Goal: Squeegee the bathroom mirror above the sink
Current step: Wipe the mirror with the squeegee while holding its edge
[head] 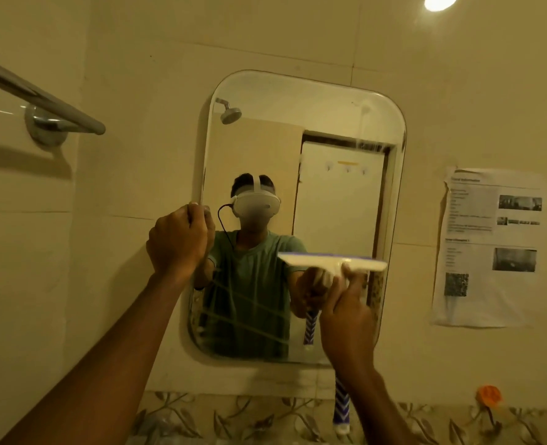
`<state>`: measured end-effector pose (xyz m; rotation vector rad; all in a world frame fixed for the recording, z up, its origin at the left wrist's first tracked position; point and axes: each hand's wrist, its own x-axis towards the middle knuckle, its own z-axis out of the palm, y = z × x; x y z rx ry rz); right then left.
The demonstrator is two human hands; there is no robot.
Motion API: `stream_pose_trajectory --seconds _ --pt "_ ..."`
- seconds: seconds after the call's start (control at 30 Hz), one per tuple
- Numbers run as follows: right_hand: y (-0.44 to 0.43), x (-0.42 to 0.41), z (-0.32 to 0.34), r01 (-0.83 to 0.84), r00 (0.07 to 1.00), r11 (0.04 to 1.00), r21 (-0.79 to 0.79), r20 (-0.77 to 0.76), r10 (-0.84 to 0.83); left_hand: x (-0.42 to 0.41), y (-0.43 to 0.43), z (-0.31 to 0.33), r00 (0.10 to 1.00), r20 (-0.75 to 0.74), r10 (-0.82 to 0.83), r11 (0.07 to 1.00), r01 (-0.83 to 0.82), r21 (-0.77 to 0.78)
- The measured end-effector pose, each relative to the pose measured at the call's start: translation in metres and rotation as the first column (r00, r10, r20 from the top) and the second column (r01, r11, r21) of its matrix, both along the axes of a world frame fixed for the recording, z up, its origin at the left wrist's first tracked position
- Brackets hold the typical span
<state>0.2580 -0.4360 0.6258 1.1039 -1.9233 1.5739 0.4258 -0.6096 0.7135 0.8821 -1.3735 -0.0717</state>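
White plastic, the squeegee lay blade-flat against the mirror, right of middle, its blue-striped handle running down through the right hand, whose fingers were wrapped tight around the neck just below the blade. The left hand was curled closed at the mirror's left edge; what it gripped, if anything, could not be told.

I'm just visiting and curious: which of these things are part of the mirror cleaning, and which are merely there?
Part of the job:
- mirror
- squeegee, gripped by the right hand
- left hand, holding the mirror's left edge

Just there:
- towel bar
- printed notice stuck on the wall
- orange wall hook
- ceiling light
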Motion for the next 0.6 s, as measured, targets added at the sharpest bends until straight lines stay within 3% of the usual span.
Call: stream_pose_trajectory --seconds 0.17,0.43,0.6 --pt "0.005 0.01 -0.021 -0.037 0.997 0.995 0.088 0.069 0.031 0.005 0.001 -0.018 0.998 0.033 -0.055 0.998 0.054 0.028" --pt "0.008 -0.007 0.063 -0.033 0.999 0.998 -0.056 -0.015 0.033 0.007 0.0 -0.05 0.996 0.059 -0.07 0.997 0.067 0.05" --pt "0.008 0.005 -0.008 0.039 0.999 0.999 0.023 0.031 -0.04 0.007 0.001 -0.068 0.995 0.044 -0.087 0.995 0.084 0.052"
